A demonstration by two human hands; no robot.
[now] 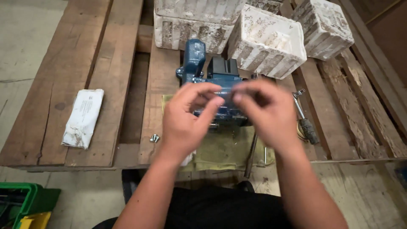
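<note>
- Right now the left hand (184, 123) and right hand (267, 112) meet over the blue cast-iron bench vise (214, 80) on the wooden pallet worktop (85, 63).
- Fingers (212, 104) pinched together; whether they grip anything, I cannot tell.
- Best work steadily, close above the vise.

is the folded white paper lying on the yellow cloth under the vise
No, the folded white paper lies on the bare wooden pallet far to the left, apart from the yellow cloth beneath the blue vise.

**Item Count**

Before me I count: one blue bench vise (214, 78); four white moulded blocks (267, 40); one folded white packet (83, 117); one small bolt (154, 138); one dark-handled tool (305, 123); one yellow-green cloth (220, 148); one green crate (25, 203).
</note>
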